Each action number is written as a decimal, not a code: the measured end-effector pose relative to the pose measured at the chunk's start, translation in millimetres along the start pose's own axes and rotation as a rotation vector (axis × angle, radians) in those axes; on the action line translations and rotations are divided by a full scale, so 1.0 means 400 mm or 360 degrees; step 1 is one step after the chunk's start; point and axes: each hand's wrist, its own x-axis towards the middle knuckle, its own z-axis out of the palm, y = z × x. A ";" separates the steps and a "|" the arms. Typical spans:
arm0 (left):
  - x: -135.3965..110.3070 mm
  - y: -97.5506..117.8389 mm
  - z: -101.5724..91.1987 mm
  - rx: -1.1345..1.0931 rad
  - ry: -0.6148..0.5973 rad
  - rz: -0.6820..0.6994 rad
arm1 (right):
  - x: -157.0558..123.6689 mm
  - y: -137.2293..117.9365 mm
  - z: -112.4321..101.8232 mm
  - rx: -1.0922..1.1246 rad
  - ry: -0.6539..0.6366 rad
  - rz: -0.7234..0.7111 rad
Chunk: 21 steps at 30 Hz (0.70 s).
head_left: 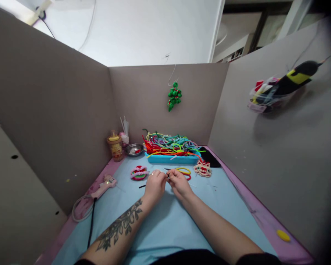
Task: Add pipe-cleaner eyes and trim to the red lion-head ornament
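Above the middle of the blue cloth, my left hand (156, 183) and my right hand (178, 182) meet at their fingertips. Both are closed in a pinch on a small black piece (168, 176), mostly hidden by the fingers; it looks like pipe cleaner. A short black strip (142, 186) lies left of my left hand. Just beyond my right hand are scissors (184, 170) with yellow and red handles, partly covered by it. A round pipe-cleaner piece (139, 173) in pink, red and green rests to the left, and a cream cat-like face (202, 169) to the right.
A blue tray (171, 159) heaped with coloured pipe cleaners stands at the back. Left of it are a metal bowl (134, 150) and a lidded cup (116, 148). A pink glue gun (105, 187) with its cord lies at left. Grey panels (138, 95) enclose the table.
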 end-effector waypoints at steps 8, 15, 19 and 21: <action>-0.005 -0.006 0.001 -0.0058 0.0010 -0.0017 | -0.008 0.004 0.002 0.0226 -0.0092 0.0203; 0.002 -0.056 0.006 -0.0155 -0.0127 -0.0186 | 0.017 -0.028 -0.044 -0.0017 0.0079 0.0389; 0.009 -0.062 0.006 -0.0179 -0.0195 -0.0228 | 0.035 -0.019 -0.066 -0.0510 0.0103 0.0107; 0.011 -0.065 0.004 -0.0203 -0.0232 -0.0243 | 0.037 -0.012 -0.068 -0.0722 0.0062 -0.0046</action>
